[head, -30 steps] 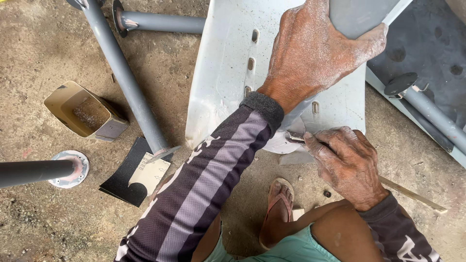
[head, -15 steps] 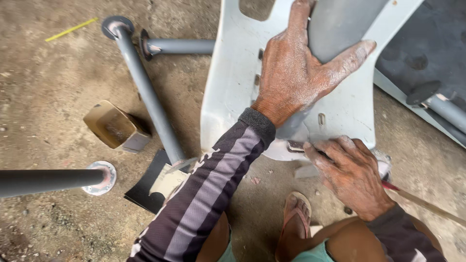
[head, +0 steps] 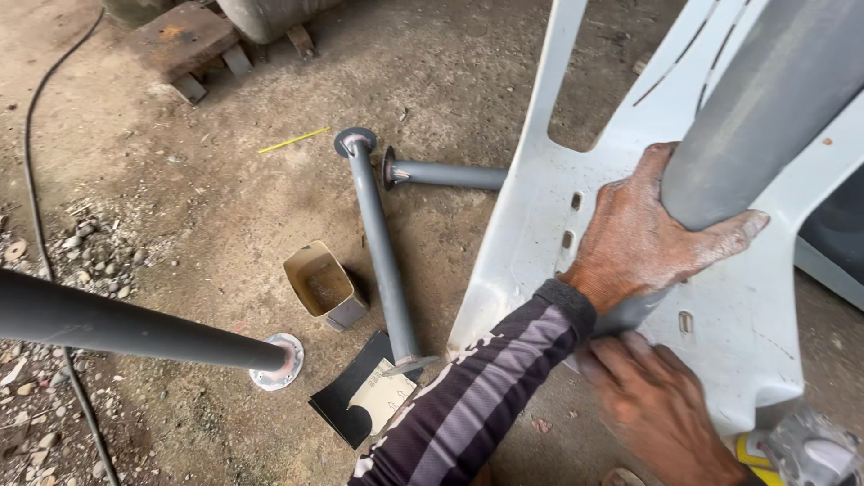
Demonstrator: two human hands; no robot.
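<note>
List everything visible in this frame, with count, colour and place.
plastic chair: one, white, lying at right
thick pipe: one, grey, resting on the chair
flanged pipes: three, grey, on the ground left and centre
small box: one, tan, open, beside the centre pipe
sandpaper sheet: one, black, on the ground
cable: one, black, far left
left hand: grips the thick pipe
right hand: at the pipe's lower end

Two grey metal legs [head: 382, 247] with round end flanges are laid on the dirt floor [head: 180, 180], meeting near their flanges. An open tan box [head: 324, 286] is set just beside one. Black sandpaper sheets [head: 364, 400] lie below; a black cable [head: 40, 180] runs at left.
</note>
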